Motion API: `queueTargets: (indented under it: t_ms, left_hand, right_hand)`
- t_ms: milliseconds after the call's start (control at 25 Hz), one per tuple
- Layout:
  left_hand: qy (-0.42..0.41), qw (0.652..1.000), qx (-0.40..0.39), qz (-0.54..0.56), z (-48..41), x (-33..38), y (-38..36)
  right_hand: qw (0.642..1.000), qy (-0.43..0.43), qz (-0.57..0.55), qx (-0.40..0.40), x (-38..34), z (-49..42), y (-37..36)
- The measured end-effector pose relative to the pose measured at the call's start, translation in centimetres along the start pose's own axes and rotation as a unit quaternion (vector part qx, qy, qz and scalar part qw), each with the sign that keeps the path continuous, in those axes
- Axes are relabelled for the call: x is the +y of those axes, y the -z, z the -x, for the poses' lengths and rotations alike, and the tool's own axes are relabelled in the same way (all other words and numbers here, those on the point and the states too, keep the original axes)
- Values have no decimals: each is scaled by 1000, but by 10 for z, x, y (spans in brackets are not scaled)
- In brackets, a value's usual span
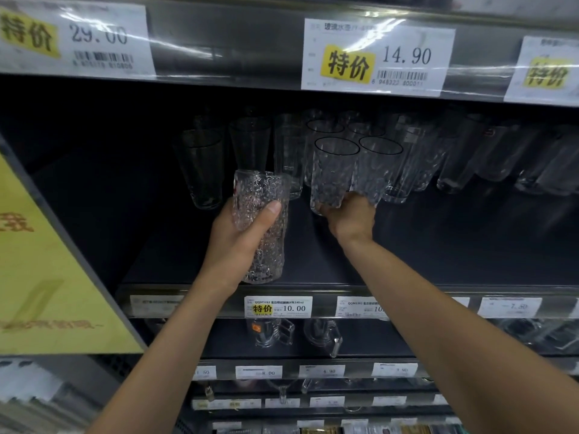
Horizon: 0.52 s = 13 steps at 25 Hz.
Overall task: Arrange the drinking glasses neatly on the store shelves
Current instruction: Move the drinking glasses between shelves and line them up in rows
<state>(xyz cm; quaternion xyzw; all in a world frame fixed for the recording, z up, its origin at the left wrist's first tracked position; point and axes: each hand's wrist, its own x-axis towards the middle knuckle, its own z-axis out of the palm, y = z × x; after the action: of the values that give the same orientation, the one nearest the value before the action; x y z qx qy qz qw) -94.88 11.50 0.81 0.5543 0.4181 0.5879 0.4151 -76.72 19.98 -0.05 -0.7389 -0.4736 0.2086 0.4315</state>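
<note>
My left hand [238,242] grips a tall clear glass with a hammered texture [261,195] and holds it above the front of the dark shelf [438,252]. Deeper in, my right hand [351,216] grips the base of a black-rimmed textured glass [333,170] that stands on the shelf. A second black-rimmed glass [376,167] stands right beside it, with more like them behind. Several smooth clear glasses [203,170] stand to the left, and other clear glasses [463,158] fill the back right.
The upper shelf edge carries price labels [376,57] just above the glasses. Price tags [278,306] line the front rail of the working shelf. Lower shelves hold glass mugs [272,332]. A yellow sign [47,261] hangs at the left.
</note>
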Motion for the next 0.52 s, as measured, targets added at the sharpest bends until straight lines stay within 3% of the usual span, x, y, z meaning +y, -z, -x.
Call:
queueTargets:
  t_ms: [520]
  left_hand:
    - [-4,1000,-4,-1,-4,-6,1]
  right_hand:
    - [999,-1,-35,35,3,-1,-7]
